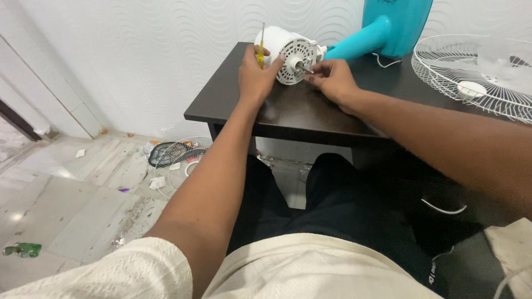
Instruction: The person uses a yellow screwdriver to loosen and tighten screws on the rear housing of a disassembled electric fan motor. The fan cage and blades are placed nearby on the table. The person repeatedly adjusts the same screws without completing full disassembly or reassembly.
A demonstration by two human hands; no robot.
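Cream textured shirt hem (pixel 288 266) nearest. Left hand (pixel 256 77) closed around yellow-handled screwdriver (pixel 260 50), bracing white plastic fan motor housing (pixel 288 52). Right hand (pixel 332 77) pinches metal shaft (pixel 305 67). Dark wooden table (pixel 299 113) beneath.

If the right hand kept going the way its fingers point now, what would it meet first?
The right hand points left, fingertips at the metal shaft of the white fan motor housing; it would likely meet that shaft first.

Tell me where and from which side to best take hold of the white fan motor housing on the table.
Probably grip the white fan motor housing around its smooth round body, coming from above and the left, as the left hand does. The vented front face and protruding shaft point right, where the right hand works, and the turquoise fan stand blocks the rear.
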